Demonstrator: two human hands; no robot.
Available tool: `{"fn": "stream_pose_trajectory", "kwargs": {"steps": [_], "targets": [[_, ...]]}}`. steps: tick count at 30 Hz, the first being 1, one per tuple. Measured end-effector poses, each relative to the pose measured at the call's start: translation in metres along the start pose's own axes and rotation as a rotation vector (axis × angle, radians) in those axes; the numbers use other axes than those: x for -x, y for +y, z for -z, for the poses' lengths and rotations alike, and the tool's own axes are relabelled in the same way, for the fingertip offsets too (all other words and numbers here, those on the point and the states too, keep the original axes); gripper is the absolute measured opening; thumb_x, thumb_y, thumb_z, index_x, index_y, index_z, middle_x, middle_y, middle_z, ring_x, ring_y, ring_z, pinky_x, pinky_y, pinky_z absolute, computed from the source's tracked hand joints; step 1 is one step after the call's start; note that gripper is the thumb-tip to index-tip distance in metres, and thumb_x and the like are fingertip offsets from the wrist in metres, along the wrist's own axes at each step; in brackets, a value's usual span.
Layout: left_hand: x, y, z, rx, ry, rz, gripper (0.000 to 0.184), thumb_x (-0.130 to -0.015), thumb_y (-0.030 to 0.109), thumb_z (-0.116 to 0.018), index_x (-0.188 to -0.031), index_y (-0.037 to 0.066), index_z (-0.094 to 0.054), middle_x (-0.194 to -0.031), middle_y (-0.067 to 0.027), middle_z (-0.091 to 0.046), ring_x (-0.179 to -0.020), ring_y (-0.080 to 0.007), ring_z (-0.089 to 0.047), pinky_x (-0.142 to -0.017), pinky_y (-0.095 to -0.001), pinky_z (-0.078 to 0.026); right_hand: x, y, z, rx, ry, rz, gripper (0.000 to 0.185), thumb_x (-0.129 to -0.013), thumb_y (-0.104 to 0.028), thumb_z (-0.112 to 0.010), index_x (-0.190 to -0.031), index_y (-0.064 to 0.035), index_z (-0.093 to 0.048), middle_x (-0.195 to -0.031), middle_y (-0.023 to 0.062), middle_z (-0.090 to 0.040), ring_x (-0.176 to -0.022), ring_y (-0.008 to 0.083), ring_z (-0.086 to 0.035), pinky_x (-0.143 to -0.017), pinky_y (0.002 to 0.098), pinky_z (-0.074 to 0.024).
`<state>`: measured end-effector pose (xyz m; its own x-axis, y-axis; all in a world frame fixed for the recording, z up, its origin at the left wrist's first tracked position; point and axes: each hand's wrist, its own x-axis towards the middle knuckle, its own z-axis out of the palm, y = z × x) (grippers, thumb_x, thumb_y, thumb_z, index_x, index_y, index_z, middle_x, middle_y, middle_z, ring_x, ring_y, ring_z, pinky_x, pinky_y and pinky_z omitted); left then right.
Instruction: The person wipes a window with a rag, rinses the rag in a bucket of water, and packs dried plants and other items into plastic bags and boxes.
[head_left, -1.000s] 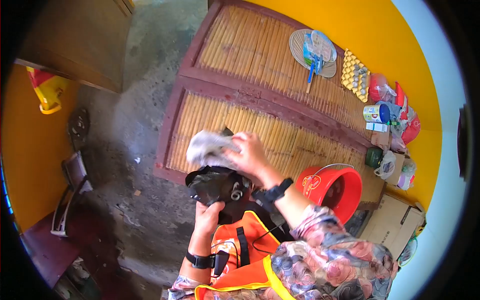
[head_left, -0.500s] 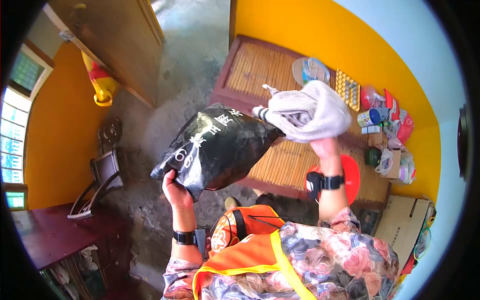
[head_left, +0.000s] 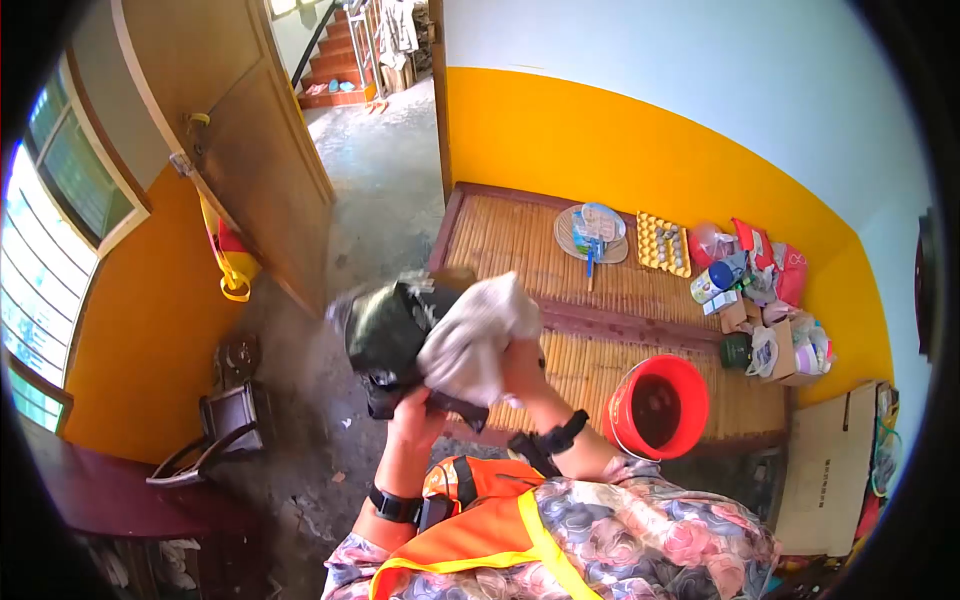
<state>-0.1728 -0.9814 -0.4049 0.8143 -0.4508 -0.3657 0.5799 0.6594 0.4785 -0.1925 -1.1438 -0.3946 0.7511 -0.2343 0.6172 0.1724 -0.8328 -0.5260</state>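
Note:
My left hand point(head_left: 412, 420) is closed on the lower edge of a black plastic bag point(head_left: 385, 330), which is crumpled and blurred by motion. My right hand point(head_left: 522, 370) grips a bunched light grey cloth point(head_left: 480, 335), its fingers partly hidden behind the fabric. The cloth lies against the right side of the bag and covers part of it. Both are held up in front of me, above the near edge of a bamboo-slat bed point(head_left: 590, 330). Whether any of the cloth is inside the bag cannot be seen.
On the bed stand a red bucket point(head_left: 618, 415) of dark water, an egg tray point(head_left: 660, 243), a round fan point(head_left: 575, 232) and several bags and boxes along the wall. A chair point(head_left: 232, 420) and dark red table point(head_left: 110, 490) are at left, by an open door point(head_left: 230, 110).
The cloth has moved left and down against the bag, and my hands have come closer together. The bag has become more bunched. The view has tilted up, showing the doorway and stairs.

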Motion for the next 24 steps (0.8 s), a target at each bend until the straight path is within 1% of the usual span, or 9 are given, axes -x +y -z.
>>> {"fn": "stream_pose_trajectory", "kwargs": {"steps": [4, 8, 12, 16, 18, 21, 22, 23, 24], "targets": [[0.034, -0.008, -0.023, -0.406, -0.023, -0.016, 0.044, -0.068, -0.005, -0.046, -0.111, 0.003, -0.050, -0.110, -0.0123, -0.054, -0.102, -0.0256, -0.052, -0.089, -0.0397, -0.041, -0.026, 0.102, -0.017, -1.391, -0.050, -0.817, 0.033, -0.086, -0.026, -0.053, -0.113, -0.0081, -0.047, -0.098, 0.0006, -0.051, -0.089, 0.0134, -0.051, -0.079, 0.0279, -0.0440], [0.034, 0.038, -0.008, -0.346, -0.222, -0.072, 0.054, -0.059, -0.011, -0.048, -0.112, -0.002, -0.050, -0.112, -0.0130, -0.055, -0.101, -0.0273, -0.053, -0.090, -0.0369, -0.041, -0.038, 0.081, 0.052, -1.510, -0.380, -0.656, 0.037, -0.082, -0.025, -0.058, -0.111, -0.0037, -0.047, -0.099, 0.0015, -0.050, -0.087, 0.0120, -0.047, -0.075, 0.0274, -0.0420], [0.046, 0.042, -0.015, -0.507, -0.241, -0.165, 0.053, -0.059, -0.008, -0.053, -0.111, -0.002, -0.051, -0.109, -0.0111, -0.056, -0.098, -0.0236, -0.054, -0.087, -0.0347, -0.042, -0.068, 0.069, 0.074, -0.667, -0.644, 0.143, 0.050, -0.077, -0.023, -0.065, -0.116, -0.0018, -0.043, -0.105, 0.0023, -0.050, -0.094, 0.0125, -0.047, -0.081, 0.0268, -0.0400], [0.034, 0.027, -0.020, -0.786, -0.186, -0.341, 0.052, -0.059, -0.007, -0.055, -0.111, -0.001, -0.052, -0.108, -0.0100, -0.056, -0.097, -0.0223, -0.054, -0.086, -0.0339, -0.043, -0.023, 0.045, 0.059, -1.481, -0.730, -0.259, 0.042, -0.084, -0.018, -0.056, -0.122, -0.0064, -0.042, -0.116, 0.0003, -0.047, -0.104, 0.0132, -0.044, -0.094, 0.0281, -0.0330], [0.037, 0.034, -0.021, -0.887, -0.171, -0.411, 0.052, -0.059, -0.006, -0.057, -0.110, -0.001, -0.052, -0.108, -0.0095, -0.056, -0.096, -0.0216, -0.054, -0.085, -0.0335, -0.043, -0.007, 0.064, 0.040, -1.494, -0.695, -0.524, 0.038, -0.086, -0.018, -0.052, -0.121, -0.0076, -0.043, -0.116, 0.0009, -0.048, -0.102, 0.0107, -0.045, -0.091, 0.0269, -0.0363], [0.050, 0.050, -0.016, -0.975, -0.126, -0.331, 0.051, -0.059, -0.004, -0.061, -0.109, -0.001, -0.053, -0.107, -0.0076, -0.056, -0.095, -0.0196, -0.053, -0.084, -0.0324, -0.043, 0.003, 0.089, 0.022, -1.419, -0.625, -0.471, 0.035, -0.087, -0.022, -0.051, -0.119, -0.0079, -0.045, -0.111, 0.0018, -0.051, -0.098, 0.0100, -0.048, -0.087, 0.0256, -0.0392], [0.057, 0.056, -0.017, -0.998, -0.106, -0.257, 0.050, -0.060, -0.003, -0.063, -0.108, 0.000, -0.054, -0.107, -0.0062, -0.056, -0.095, -0.0183, -0.052, -0.084, -0.0317, -0.042, -0.004, 0.088, 0.021, -1.630, -0.614, -0.619, 0.033, -0.087, -0.026, -0.050, -0.114, -0.0074, -0.047, -0.105, 0.0025, -0.053, -0.094, 0.0118, -0.050, -0.083, 0.0264, -0.0416], [0.059, 0.053, -0.021, -1.000, -0.171, -0.444, 0.044, -0.065, -0.001, -0.065, -0.108, 0.001, -0.054, -0.107, -0.0056, -0.056, -0.095, -0.0175, -0.052, -0.083, -0.0314, -0.043, -0.010, 0.086, 0.022, -1.835, -0.581, -0.779, 0.031, -0.087, -0.029, -0.050, -0.109, -0.0068, -0.049, -0.100, 0.0033, -0.055, -0.090, 0.0135, -0.052, -0.079, 0.0273, -0.0440], [0.063, 0.058, -0.028, -1.066, -0.159, -0.468, 0.037, -0.070, 0.002, -0.064, -0.106, 0.003, -0.055, -0.106, -0.0053, -0.056, -0.097, -0.0159, -0.050, -0.084, -0.0311, -0.042, -0.023, 0.089, 0.026, -1.966, -0.616, -0.721, 0.028, -0.086, -0.030, -0.051, -0.101, -0.0069, -0.049, -0.093, 0.0032, -0.055, -0.085, 0.0138, -0.053, -0.072, 0.0275, -0.0450]]}}
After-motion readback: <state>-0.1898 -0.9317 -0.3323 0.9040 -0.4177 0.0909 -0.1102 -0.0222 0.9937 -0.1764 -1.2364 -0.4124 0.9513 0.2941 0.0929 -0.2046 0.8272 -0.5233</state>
